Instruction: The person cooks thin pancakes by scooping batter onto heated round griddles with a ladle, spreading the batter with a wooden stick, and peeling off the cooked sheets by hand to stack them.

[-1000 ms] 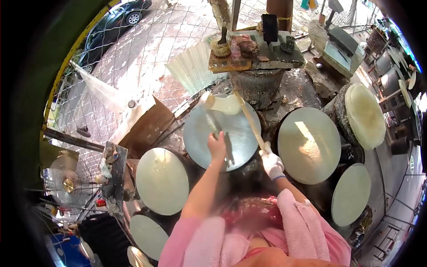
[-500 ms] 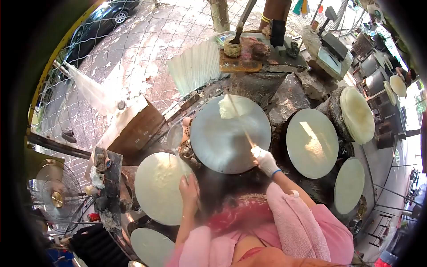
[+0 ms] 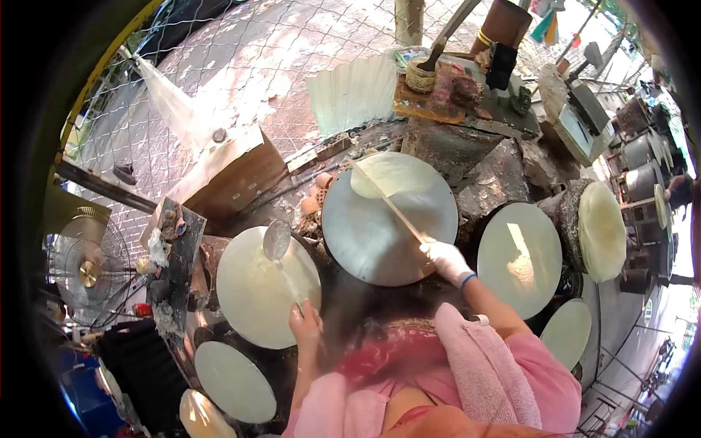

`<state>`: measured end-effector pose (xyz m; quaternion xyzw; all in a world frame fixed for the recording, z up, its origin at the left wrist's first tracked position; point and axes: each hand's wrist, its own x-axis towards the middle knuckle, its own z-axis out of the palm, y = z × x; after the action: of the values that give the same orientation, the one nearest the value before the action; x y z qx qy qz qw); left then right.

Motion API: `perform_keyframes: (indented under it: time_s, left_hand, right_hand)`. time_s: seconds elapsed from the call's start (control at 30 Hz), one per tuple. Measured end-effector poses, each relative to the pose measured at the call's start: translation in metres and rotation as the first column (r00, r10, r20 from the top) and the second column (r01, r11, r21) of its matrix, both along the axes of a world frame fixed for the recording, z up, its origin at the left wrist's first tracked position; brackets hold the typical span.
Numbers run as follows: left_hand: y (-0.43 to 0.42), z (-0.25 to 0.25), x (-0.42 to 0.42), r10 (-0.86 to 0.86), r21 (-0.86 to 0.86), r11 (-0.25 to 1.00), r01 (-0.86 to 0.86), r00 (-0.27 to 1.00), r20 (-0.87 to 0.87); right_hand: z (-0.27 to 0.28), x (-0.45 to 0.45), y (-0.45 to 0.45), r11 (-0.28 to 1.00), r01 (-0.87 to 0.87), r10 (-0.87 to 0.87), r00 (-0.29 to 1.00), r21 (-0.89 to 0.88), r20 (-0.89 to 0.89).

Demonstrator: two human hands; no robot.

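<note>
My left hand [image 3: 307,321] is closed around the handle of a ladle [image 3: 277,241], whose round bowl is over the far side of the left round, batter-coated griddle [image 3: 248,314]. Whether the bowl touches the surface, I cannot tell. On my right hand [image 3: 447,261] is a white glove with a blue cuff; its fingers grip a thin wooden stick [image 3: 398,210]. The stick reaches across the middle round griddle [image 3: 365,248] to a thin pale layer of batter [image 3: 401,174] at the far edge. The rest of that griddle's grey surface is bare.
To the right stand another pale-coated griddle [image 3: 504,270], a stack of round pale sheets [image 3: 602,230] and a further disc [image 3: 568,332]. Smaller coated discs [image 3: 235,381] lie lower left. A fan [image 3: 87,274], cardboard box [image 3: 234,179], wire fence and a brush in a pot [image 3: 421,75] surround the griddles.
The batter on the middle griddle has spread from a small patch to a wider rounded layer. The ladle's bowl now shows plainly over the left griddle. The whole view has shifted.
</note>
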<state>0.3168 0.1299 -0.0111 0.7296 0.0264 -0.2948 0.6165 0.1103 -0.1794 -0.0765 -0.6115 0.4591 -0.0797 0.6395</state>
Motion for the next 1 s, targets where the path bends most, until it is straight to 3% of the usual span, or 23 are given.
perform_keyframes:
  time_s: [0.03, 0.07, 0.1, 0.17, 0.23, 0.27, 0.33, 0.37, 0.4, 0.43, 0.5, 0.53, 0.57, 0.63, 0.67, 0.73, 0.8, 0.83, 0.9, 1.0]
  left_hand:
    - [0.000, 0.001, -0.005, 0.002, 0.008, 1.000, -0.002, 1.000, -0.005]
    - [-0.001, 0.002, -0.010, 0.005, 0.017, 1.000, -0.005, 1.000, -0.009]
    - [-0.003, 0.004, -0.016, 0.032, 0.019, 0.999, -0.032, 0.999, -0.008]
    - [-0.010, 0.009, -0.028, 0.080, 0.021, 0.997, -0.080, 0.997, -0.005]
    - [-0.017, 0.011, -0.038, 0.110, 0.011, 0.994, -0.110, 0.994, -0.020]
    - [-0.019, 0.013, -0.045, 0.126, 0.009, 0.992, -0.125, 0.992, -0.031]
    - [-0.027, 0.019, -0.054, 0.175, 0.018, 0.984, -0.174, 0.983, -0.060]
    - [-0.029, 0.020, -0.057, 0.185, 0.016, 0.983, -0.184, 0.980, -0.068]
    - [-0.030, 0.022, -0.060, 0.195, 0.016, 0.981, -0.194, 0.978, -0.077]
    - [-0.030, 0.023, -0.063, 0.198, 0.022, 0.980, -0.197, 0.978, -0.060]
    - [-0.030, 0.023, -0.066, 0.205, 0.037, 0.978, -0.203, 0.978, -0.029]
    - [-0.029, 0.023, -0.070, 0.226, 0.044, 0.974, -0.224, 0.974, -0.029]
    - [-0.029, 0.023, -0.073, 0.243, 0.049, 0.969, -0.242, 0.970, -0.029]
    - [-0.029, 0.023, -0.078, 0.255, 0.059, 0.966, -0.253, 0.966, -0.033]
    - [-0.026, 0.025, -0.081, 0.249, 0.068, 0.967, -0.247, 0.968, -0.035]
    - [-0.026, 0.025, -0.082, 0.259, 0.075, 0.964, -0.256, 0.965, -0.037]
    - [-0.023, 0.020, -0.084, 0.286, 0.087, 0.956, -0.281, 0.957, -0.043]
    - [-0.022, 0.020, -0.085, 0.288, 0.091, 0.955, -0.284, 0.957, -0.041]
    - [-0.023, 0.020, -0.083, 0.290, 0.096, 0.954, -0.286, 0.956, -0.037]
    - [-0.019, 0.014, -0.085, 0.275, 0.118, 0.955, -0.271, 0.961, -0.014]
  right_hand:
    - [-0.005, -0.019, -0.023, 0.990, -0.120, 0.119, 0.993, -0.078, -0.011]
    - [-0.016, -0.029, -0.043, 1.000, 0.021, -0.022, 0.995, 0.017, 0.100]
    - [-0.005, -0.029, -0.059, 0.995, 0.058, -0.057, 0.998, -0.078, 0.005]
    - [-0.036, -0.039, -0.087, 0.982, 0.068, -0.077, 0.996, 0.175, 0.046]
    - [-0.027, -0.022, -0.073, 0.976, -0.178, 0.174, 0.984, 0.122, 0.046]
    - [-0.007, -0.014, -0.062, 0.953, -0.303, 0.304, 0.948, -0.029, 0.093]
    - [-0.016, -0.005, -0.051, 0.958, -0.286, 0.285, 0.957, 0.010, 0.055]
    - [-0.014, -0.010, -0.058, 0.949, -0.293, 0.288, 0.956, 0.117, 0.060]
    - [0.016, -0.012, -0.078, 0.857, -0.512, 0.503, 0.857, -0.065, -0.115]
    - [-0.008, -0.018, -0.100, 0.939, -0.326, 0.317, 0.944, 0.111, 0.097]
    - [-0.016, -0.012, -0.131, 0.978, -0.158, 0.131, 0.972, 0.132, 0.195]
    - [0.021, -0.007, -0.131, 0.940, -0.332, 0.327, 0.942, -0.079, -0.077]
    - [-0.011, -0.010, -0.133, 0.907, -0.417, 0.420, 0.907, -0.055, 0.034]
    - [-0.002, -0.003, -0.115, 0.847, -0.531, 0.530, 0.845, 0.001, -0.067]
    - [-0.003, -0.005, -0.105, 0.858, -0.496, 0.502, 0.865, 0.133, -0.013]
    - [-0.005, -0.012, -0.106, 0.803, -0.586, 0.592, 0.805, 0.111, -0.035]
    - [-0.010, -0.012, -0.140, 0.760, -0.319, 0.323, 0.941, 0.566, 0.096]
    - [-0.006, -0.009, -0.148, 0.882, -0.417, 0.404, 0.909, 0.220, 0.104]
    - [0.010, 0.005, -0.166, 0.898, -0.440, 0.438, 0.895, -0.008, -0.080]
    - [0.007, 0.012, -0.159, 0.736, -0.677, 0.675, 0.734, -0.005, -0.076]
